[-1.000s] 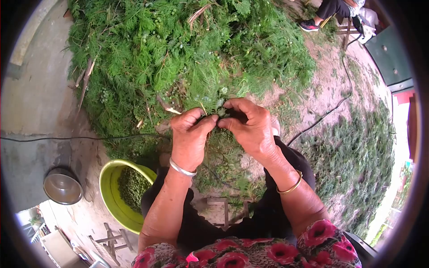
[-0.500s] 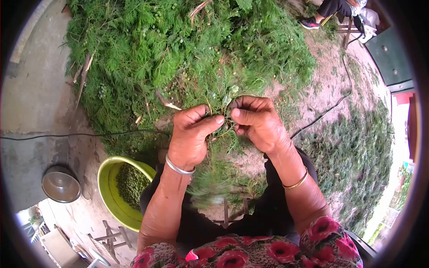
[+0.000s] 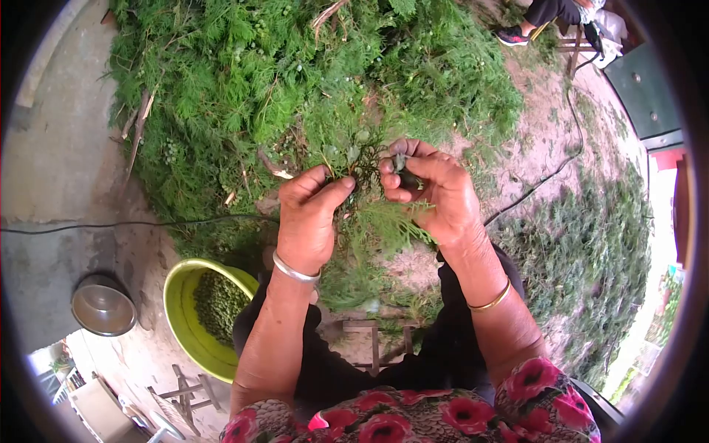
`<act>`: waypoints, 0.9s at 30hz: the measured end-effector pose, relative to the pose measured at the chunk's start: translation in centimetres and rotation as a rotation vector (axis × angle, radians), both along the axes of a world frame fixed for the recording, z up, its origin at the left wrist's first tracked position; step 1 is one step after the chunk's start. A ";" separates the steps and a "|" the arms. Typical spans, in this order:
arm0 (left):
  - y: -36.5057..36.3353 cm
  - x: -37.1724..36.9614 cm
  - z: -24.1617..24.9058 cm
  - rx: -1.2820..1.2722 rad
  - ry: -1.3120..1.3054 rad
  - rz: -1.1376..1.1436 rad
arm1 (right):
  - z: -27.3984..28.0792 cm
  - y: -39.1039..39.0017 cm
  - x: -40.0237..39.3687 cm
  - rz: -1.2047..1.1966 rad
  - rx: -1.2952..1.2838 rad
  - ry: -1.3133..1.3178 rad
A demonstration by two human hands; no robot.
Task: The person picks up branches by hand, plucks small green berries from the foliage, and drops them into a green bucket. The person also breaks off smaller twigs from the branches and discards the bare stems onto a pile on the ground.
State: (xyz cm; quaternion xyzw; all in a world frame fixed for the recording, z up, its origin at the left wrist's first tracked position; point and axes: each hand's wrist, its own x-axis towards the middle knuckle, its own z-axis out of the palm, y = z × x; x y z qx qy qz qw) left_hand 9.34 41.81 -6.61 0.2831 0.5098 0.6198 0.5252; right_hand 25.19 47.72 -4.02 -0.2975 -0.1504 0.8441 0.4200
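Observation:
My left hand [image 3: 309,221], with a silver bangle at the wrist, pinches a leafy conifer sprig [image 3: 393,221] between thumb and forefinger. Its flat green fronds spread out to the right and hang below my hands. Close beside it, my right hand [image 3: 443,193] is curled with its thumb against the fingers. Small green cones [image 3: 399,162] show between those fingertips and in the palm. Beyond both hands rises a big pile of cut conifer branches [image 3: 244,81]. To the left of my knee stands a yellow-green bucket [image 3: 174,310] partly filled with picked green cones [image 3: 219,306].
A metal bowl [image 3: 103,304] sits on the ground at left, with a small wooden stool [image 3: 185,391] below the bucket. A black cable [image 3: 543,179] crosses the ground. More cut greenery [image 3: 583,258] lies at right. Another person's shoe [image 3: 511,35] shows at top right.
My right hand has drawn slightly away from my left and turned, so its palm and the small green cones in it show. The sprig stays in my left hand.

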 end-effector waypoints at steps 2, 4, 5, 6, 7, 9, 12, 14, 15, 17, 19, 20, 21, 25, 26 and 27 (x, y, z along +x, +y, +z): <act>-0.1 0.2 -0.2 -0.008 0.062 -0.008 | -0.1 0.0 0.2 -0.006 0.076 -0.106; -0.2 0.3 -0.3 -0.017 0.123 -0.016 | -0.1 0.0 0.4 -0.012 0.150 -0.214; -0.2 0.3 -0.1 -0.007 0.223 -0.033 | 0.0 0.0 0.4 0.033 0.136 -0.251; -0.3 0.4 0.1 0.002 0.322 -0.053 | 0.1 0.1 0.4 0.076 0.121 -0.289; -0.3 0.5 0.3 0.002 0.320 -0.058 | -0.1 0.2 0.3 0.077 0.073 -0.243; -0.3 0.7 0.8 -0.003 0.319 -0.050 | 0.4 0.3 0.2 0.071 0.055 -0.222; -0.3 0.5 -0.1 0.020 0.227 -0.012 | -0.1 0.4 0.2 0.081 0.097 -0.197; -0.3 0.4 0.0 0.007 0.158 -0.008 | -0.3 0.4 0.2 0.090 0.155 -0.196; -0.3 0.5 0.0 -0.005 0.088 -0.003 | -0.3 0.3 0.2 0.088 0.120 -0.121; -0.5 0.3 0.1 0.011 0.063 -0.013 | -0.3 0.4 0.1 0.084 0.086 -0.046; -0.5 0.3 0.2 0.027 0.037 -0.024 | -0.3 0.6 0.1 0.142 -0.010 0.093; -0.4 0.4 0.2 0.026 0.054 0.019 | -0.3 0.6 0.0 0.139 -0.010 0.093; -0.4 0.5 0.1 0.023 0.071 0.063 | -0.2 0.4 -0.1 0.132 -0.029 0.117; -0.3 0.7 1.1 -0.032 0.141 0.127 | -0.6 0.2 -0.4 0.082 0.075 0.034; -0.3 0.7 1.2 -0.031 0.131 0.108 | -0.7 0.2 -0.4 0.081 0.074 0.034; -0.3 0.7 1.2 -0.029 0.120 0.090 | -0.7 0.2 -0.4 0.068 0.080 0.007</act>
